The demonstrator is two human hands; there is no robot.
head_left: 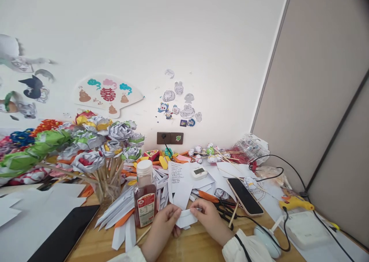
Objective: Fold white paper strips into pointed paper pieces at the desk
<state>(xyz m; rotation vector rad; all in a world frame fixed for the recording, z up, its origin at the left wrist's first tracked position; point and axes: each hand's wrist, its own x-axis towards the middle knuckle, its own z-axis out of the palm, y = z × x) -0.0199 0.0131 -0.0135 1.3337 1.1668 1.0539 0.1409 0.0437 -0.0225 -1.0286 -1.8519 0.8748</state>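
A small folded piece of white paper is held between both hands just above the wooden table. My left hand pinches its left end between thumb and fingers. On the other end, my right hand grips the top right corner. Close to the left hand stands a bottle of reddish-brown liquid with a white cap. Folded white paper strips lie in a pile left of the bottle. Black-handled scissors lie partly hidden beyond my right hand.
Paper flowers on sticks fill a clear container at left, near a black tablet. To the right are a phone, a yellow glue gun and trailing black cables. A white timer sits on papers at the back.
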